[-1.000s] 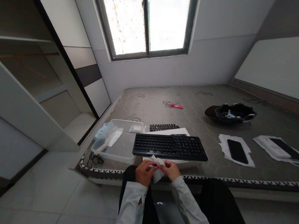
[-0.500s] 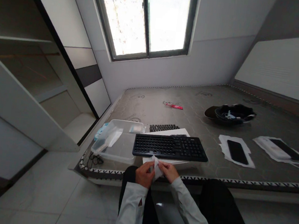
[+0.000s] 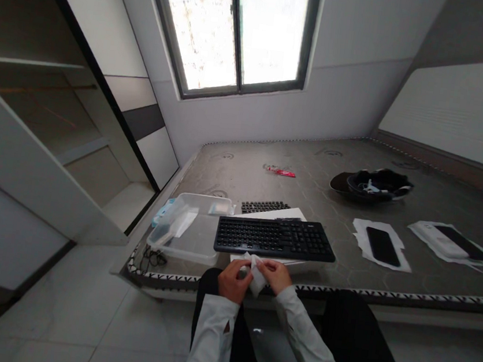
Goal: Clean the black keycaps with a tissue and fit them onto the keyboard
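The room has pale walls, and a big bed [image 3: 242, 175] with a gray top takes up the middle. A tall cupboard [image 3: 97, 25] stands on the left, and a bright window [image 3: 271, 33] is in the far wall. Near the front edge of the bed is a clear tub [image 3: 205, 235] with a few small white bits in it. Just beside the tub, a long black keyboard [image 3: 276, 237] lies on a white box [image 3: 298, 213], and behind it is what looks like a second keyboard [image 3: 264, 207]. Over to the right sit a dark cap [image 3: 378, 188], turned upside down, and a black phone [image 3: 383, 245] on a white cloth [image 3: 360, 228]. Right in front of the long keyboard, the left hand [image 3: 233, 280] and the right hand [image 3: 276, 276] are close together. Both hold one thin white tissue [image 3: 258, 281], pinched at the top, and its loose end hangs down between them. The step in hand seems to be working the tissue with the fingers; I cannot tell if that is folding it or opening it out. The next move seems to call for small, soft pinches with both hands, because a thing so thin could rip.
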### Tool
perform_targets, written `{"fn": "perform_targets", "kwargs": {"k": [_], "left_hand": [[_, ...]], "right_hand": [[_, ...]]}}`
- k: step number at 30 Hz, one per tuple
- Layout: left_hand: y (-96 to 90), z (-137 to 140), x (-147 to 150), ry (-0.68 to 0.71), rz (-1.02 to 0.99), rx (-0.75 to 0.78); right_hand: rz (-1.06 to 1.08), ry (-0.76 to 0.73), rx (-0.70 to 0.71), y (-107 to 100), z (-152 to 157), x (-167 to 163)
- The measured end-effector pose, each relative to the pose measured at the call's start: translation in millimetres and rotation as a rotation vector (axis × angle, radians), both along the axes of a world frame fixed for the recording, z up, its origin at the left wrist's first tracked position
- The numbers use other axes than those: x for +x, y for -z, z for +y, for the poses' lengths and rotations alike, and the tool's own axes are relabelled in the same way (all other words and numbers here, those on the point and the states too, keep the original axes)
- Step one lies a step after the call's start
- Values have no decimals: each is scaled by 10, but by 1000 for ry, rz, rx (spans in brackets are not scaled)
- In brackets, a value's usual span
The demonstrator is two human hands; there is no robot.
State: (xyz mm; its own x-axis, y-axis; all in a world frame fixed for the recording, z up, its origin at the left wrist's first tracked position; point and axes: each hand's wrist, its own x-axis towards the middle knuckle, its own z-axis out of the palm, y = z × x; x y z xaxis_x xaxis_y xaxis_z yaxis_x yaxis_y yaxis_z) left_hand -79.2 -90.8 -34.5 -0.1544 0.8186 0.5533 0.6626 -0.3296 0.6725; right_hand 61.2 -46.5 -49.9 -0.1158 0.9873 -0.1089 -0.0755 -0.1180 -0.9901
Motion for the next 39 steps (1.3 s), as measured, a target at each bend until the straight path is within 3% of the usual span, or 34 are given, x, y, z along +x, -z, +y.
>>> {"fn": "perform_targets", "kwargs": {"k": [7,13,18,22,26,30,39], "left_hand": [[-50,-13,-14,-170,-43,34],[-104,-40,-23,-109,-22,48],[-116,-60,-48,-99,-41,51],[-96,-69,-92,-90,-61,43],[-77,-58,-118,-67,-62,34],[-46,-34,-92,-45,-37,9],[12,-9,25,84,102,0]], "right_hand": [[105,89,17,-174,124,-76],[-133,52,157,-511,606,-321],[-358,59,149,-561,845,-312],[-532,102,228,-561,680,-104],[-569,-72,451,-595,332,61],[-469,-186,374,-536,32,103],[-209,-70,165,-243,-111,83]]}}
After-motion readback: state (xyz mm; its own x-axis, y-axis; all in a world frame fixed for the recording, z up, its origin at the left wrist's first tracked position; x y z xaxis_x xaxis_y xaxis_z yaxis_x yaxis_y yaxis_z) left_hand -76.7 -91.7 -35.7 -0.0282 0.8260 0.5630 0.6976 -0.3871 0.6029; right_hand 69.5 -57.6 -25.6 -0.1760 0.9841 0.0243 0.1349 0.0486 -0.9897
